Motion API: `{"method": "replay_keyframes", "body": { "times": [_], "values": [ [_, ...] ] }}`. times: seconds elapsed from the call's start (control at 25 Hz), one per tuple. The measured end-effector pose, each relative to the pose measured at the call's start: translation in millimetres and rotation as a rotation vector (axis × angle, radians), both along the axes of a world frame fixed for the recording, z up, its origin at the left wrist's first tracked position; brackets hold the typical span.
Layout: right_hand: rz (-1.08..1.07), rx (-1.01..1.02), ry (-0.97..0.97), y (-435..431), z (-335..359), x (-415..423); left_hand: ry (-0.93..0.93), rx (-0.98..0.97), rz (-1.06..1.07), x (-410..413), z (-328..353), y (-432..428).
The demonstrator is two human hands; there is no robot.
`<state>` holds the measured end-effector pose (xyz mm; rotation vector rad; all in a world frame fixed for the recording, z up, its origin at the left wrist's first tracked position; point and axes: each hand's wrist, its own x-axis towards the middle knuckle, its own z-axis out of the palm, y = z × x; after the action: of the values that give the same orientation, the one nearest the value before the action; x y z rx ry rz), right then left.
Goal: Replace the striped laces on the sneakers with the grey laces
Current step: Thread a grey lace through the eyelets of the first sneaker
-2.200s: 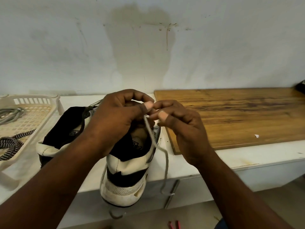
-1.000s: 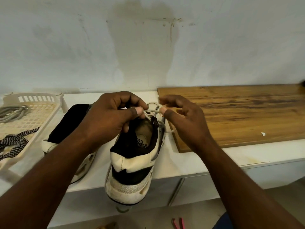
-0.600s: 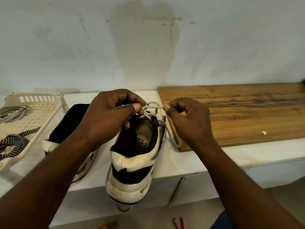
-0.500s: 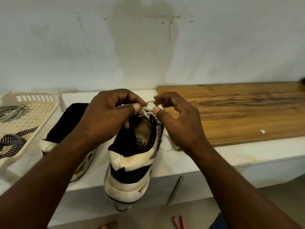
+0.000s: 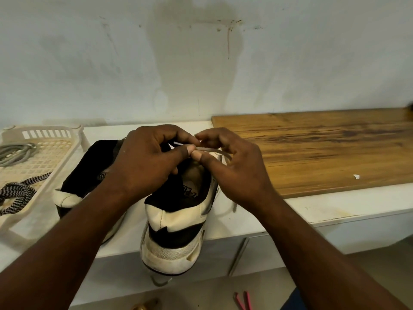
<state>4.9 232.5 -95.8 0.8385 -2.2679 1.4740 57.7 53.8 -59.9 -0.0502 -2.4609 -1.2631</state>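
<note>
A black-and-white sneaker (image 5: 176,222) lies on the white counter with its heel hanging over the front edge. Both hands meet above its collar. My left hand (image 5: 143,162) and my right hand (image 5: 232,166) pinch a grey lace (image 5: 212,150) between thumbs and forefingers; the lace tip pokes out between the fingers. A second sneaker (image 5: 89,173) lies to the left, partly hidden by my left forearm. In the cream basket (image 5: 73,144) at the far left lie a striped lace (image 5: 17,191) and another grey lace (image 5: 15,153).
A wooden board (image 5: 324,148) lies on the counter to the right, with a small white scrap (image 5: 355,176) on it. A stained wall stands close behind. Below the counter edge are a metal drawer handle (image 5: 238,256) and a pink object (image 5: 243,300) on the floor.
The hanging lace end has been drawn up. My right hand pulled the lace to the right, then came back to meet the left hand above the sneaker's collar.
</note>
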Motion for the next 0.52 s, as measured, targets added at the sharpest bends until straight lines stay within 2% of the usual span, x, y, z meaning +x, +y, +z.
{"method": "replay_keyframes", "body": {
  "times": [0.12,0.2,0.32,0.4,0.52],
  "values": [
    [-0.092,0.009,0.112,0,-1,-5,0.042,0.013,0.06,-1,0,0],
    [-0.133,0.004,0.064,4,0,-11,0.023,0.055,0.079,-2,-1,-4],
    [-0.086,-0.034,-0.065,3,-2,-10,0.022,0.021,0.115,-2,-5,-5],
    [-0.079,-0.106,-0.145,1,-2,-10,0.029,-0.063,0.173,-2,-5,-6],
    [-0.069,-0.17,-0.206,2,-1,-11,-0.073,-0.2,0.168,0,-7,-8]
  ]
}}
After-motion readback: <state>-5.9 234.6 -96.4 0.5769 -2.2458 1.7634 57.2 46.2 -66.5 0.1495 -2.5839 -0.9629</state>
